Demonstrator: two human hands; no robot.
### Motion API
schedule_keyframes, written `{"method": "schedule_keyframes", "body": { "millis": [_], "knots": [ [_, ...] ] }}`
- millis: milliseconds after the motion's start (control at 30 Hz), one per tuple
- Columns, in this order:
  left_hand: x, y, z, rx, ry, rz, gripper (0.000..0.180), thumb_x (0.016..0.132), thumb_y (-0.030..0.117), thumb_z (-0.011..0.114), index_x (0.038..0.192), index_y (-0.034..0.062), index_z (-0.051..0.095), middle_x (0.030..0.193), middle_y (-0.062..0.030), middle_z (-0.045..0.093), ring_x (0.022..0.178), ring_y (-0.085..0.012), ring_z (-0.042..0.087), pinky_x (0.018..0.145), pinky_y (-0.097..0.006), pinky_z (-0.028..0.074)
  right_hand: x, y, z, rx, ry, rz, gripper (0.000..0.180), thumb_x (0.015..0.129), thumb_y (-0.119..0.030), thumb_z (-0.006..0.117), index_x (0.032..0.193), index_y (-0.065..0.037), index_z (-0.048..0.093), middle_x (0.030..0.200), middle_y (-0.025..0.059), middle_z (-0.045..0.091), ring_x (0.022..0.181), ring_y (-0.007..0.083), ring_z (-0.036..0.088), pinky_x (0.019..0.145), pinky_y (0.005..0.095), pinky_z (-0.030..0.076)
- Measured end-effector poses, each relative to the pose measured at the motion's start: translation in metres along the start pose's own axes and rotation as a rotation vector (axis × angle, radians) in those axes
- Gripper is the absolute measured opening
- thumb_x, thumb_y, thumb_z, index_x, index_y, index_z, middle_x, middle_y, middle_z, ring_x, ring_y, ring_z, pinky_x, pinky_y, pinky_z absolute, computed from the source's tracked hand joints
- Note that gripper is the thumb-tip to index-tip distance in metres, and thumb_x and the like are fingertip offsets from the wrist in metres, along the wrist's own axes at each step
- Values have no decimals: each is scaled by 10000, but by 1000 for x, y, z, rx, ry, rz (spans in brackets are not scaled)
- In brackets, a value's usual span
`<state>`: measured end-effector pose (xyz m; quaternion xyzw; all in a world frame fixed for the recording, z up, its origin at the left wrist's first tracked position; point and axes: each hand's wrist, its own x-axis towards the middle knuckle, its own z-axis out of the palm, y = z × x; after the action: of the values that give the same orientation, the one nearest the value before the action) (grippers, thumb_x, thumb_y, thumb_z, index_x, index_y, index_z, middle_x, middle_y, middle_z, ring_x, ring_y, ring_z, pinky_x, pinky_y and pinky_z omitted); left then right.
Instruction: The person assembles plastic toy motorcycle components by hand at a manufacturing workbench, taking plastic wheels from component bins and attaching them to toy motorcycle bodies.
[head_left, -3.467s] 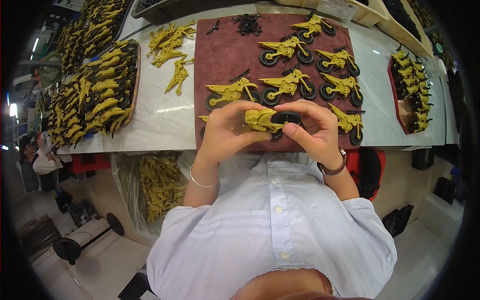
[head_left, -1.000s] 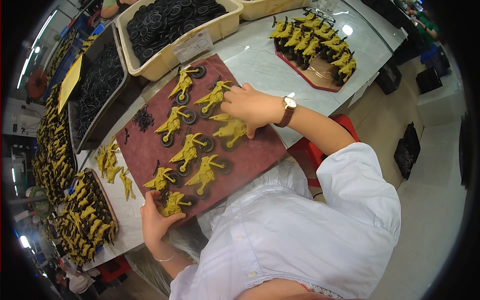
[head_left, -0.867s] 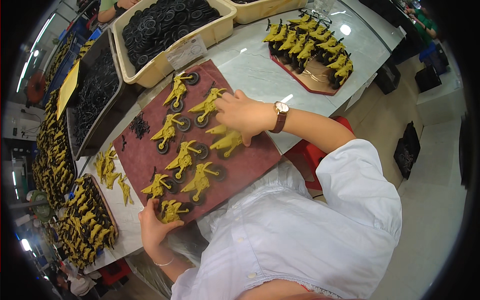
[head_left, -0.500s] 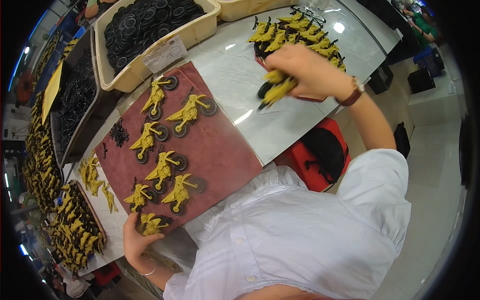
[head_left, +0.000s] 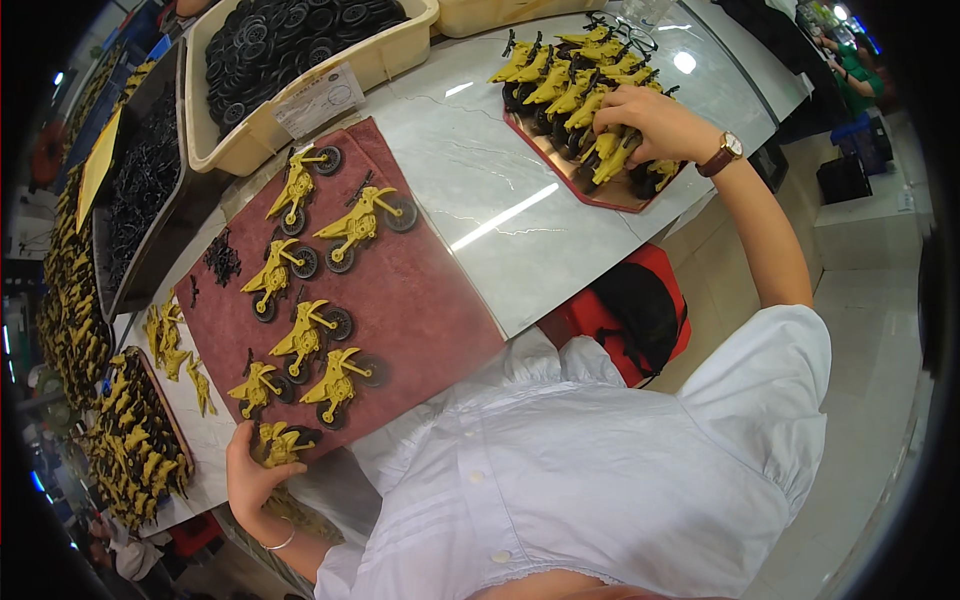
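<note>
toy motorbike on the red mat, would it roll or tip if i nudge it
Lying flat on its side, the motorbike probably slides rather than rolls. The towel-like mat likely drags on it. It looks like light, stiff plastic, so it should lift easily.

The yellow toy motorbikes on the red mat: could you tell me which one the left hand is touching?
The motorbike at the mat's near corner, under the left hand's fingers; the other six lie free farther up the mat.
</note>
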<state>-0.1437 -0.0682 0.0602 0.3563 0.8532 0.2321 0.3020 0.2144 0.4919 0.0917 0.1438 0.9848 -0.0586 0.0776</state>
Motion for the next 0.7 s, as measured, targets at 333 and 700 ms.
{"method": "schedule_keyframes", "body": {
  "millis": [333,700],
  "knots": [
    [1,1,1,-58,-3,-19,734,401,93,916,992,-64,512,866,-101,595,799,-201,567,746,-328,486,8,7,-7,241,9,-3,586,508,-59,844,1052,-94,626,1061,77,584,1054,294,539,919,375,457],
    [-7,-6,-9,-115,-65,-14,684,459,-5,883,1034,-48,514,929,-75,618,839,-156,589,758,-299,504,-6,-4,9,468,236,190,759,589,74,785,1263,-156,519,1325,48,429,1177,234,510,927,332,548]
  ]
}}
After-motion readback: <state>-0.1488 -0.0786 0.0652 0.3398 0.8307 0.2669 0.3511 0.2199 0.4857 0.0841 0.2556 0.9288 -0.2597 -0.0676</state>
